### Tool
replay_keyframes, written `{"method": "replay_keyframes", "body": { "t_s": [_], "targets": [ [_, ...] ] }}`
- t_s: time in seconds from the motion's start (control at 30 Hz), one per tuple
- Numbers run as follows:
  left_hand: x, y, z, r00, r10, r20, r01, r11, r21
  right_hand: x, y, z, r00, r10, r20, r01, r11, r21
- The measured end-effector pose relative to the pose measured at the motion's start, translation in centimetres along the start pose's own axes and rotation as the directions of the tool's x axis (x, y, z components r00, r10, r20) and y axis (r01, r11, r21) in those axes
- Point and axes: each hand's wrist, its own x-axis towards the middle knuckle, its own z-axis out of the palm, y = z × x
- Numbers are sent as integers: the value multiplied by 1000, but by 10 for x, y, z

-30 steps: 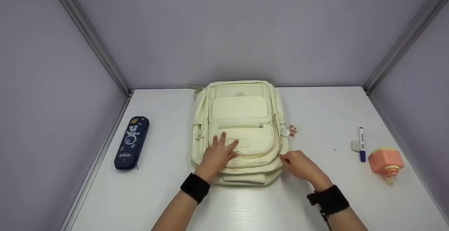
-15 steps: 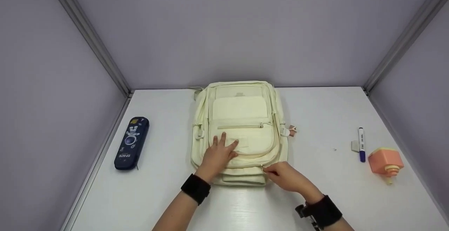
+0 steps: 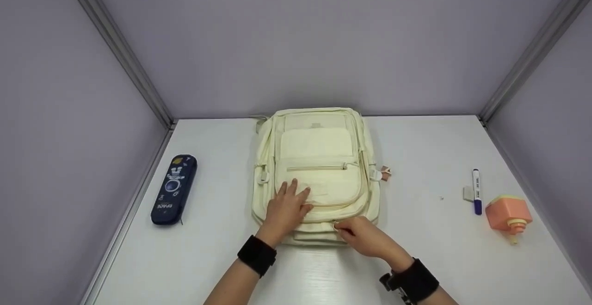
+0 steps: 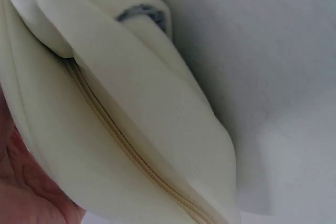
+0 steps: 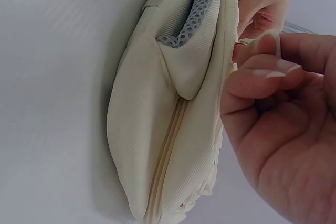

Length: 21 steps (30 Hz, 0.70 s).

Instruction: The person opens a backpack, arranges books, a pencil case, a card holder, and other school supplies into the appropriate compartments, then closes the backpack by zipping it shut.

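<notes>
A cream backpack [image 3: 317, 143] lies on its back, front pockets facing up. My left hand [image 3: 285, 210] rests on the lower front pocket with its fingers spread; part of that hand [image 4: 31, 198] shows past the bag's side in the left wrist view. With curled fingers, my right hand [image 3: 365, 236] pinches a cream zipper pull [image 5: 257, 40] at the bag's lower front edge. A curved zipper track [image 4: 123, 142] runs along the side of the bag in the left wrist view. Grey mesh [image 5: 199, 14] shows at a pocket edge in the right wrist view.
At the left of the white table [image 3: 314, 272] lies a navy pencil case [image 3: 173, 189]. On the right are a white marker with a blue cap [image 3: 477, 191], a small pale block [image 3: 468, 193] and an orange bottle [image 3: 508, 213]. A small charm [image 3: 385, 172] hangs off the bag's right side.
My right hand has moved left and toward me, from the bag's right side round to its bottom edge, with the zipper pull. My left hand has stayed nearly in place.
</notes>
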Motion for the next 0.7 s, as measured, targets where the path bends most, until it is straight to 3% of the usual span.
{"method": "replay_keyframes", "body": {
  "t_s": [0.1, 0.2, 0.3, 0.4, 0.5, 0.6, 0.7],
  "targets": [
    [-3, 6, -2, 996, 9, -91, -8, 1000, 17, -2, 1, 1, 1000, 12, -17, -12, 1000, 7],
    [-9, 13, -2, 980, 27, -196, -23, 999, 27, -3, -1, 1, 999, 29, -36, -28, 999, 19],
    [-16, 22, -4, 970, 28, -241, -32, 999, -11, -3, -3, 2, 998, 44, -44, -44, 999, 17],
    [-22, 29, -6, 983, 7, -186, -26, 995, -96, -1, -5, 1, 998, 47, -47, -46, 999, 22],
    [-25, 36, -7, 999, -20, -50, 9, 978, -207, 0, -7, 2, 998, 37, -49, -35, 999, 29],
    [-27, 41, -6, 996, -40, 86, 68, 931, -358, 1, -9, 3, 999, 32, -44, -31, 999, 38],
    [-26, 44, -6, 987, -41, 156, 111, 875, -471, 3, -10, 5, 999, 33, -44, -31, 999, 35]
  ]
}}
